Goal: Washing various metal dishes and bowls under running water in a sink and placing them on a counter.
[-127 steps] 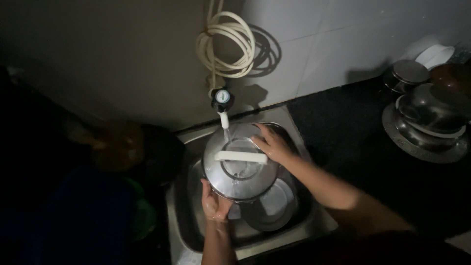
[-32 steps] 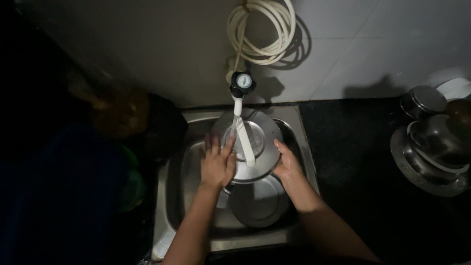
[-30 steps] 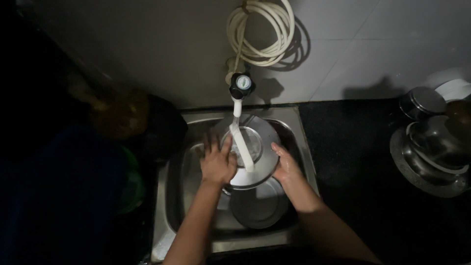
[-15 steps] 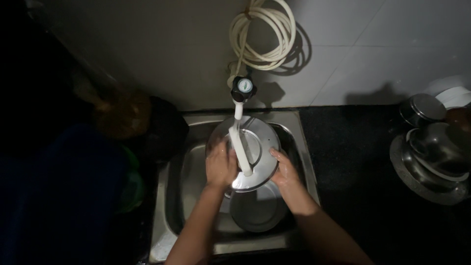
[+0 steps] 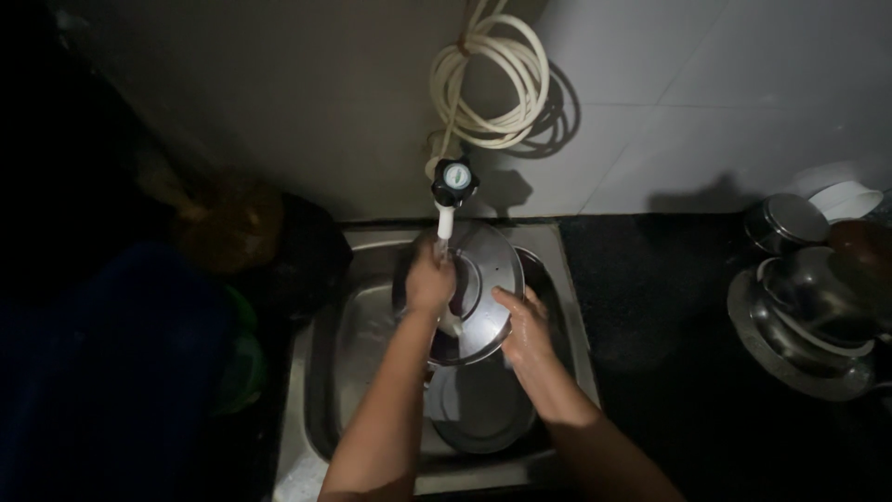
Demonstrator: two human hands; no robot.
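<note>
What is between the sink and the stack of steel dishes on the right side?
In the head view, only bare dark countertop lies between the sink and the stacked steel dishes; nothing stands on that stretch, as far as the dim light shows.

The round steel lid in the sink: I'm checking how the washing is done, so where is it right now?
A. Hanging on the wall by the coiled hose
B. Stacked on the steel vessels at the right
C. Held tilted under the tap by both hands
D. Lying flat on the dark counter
C: the left hand and right hand grip the round steel lid, tilted over the sink just below the tap.
</note>
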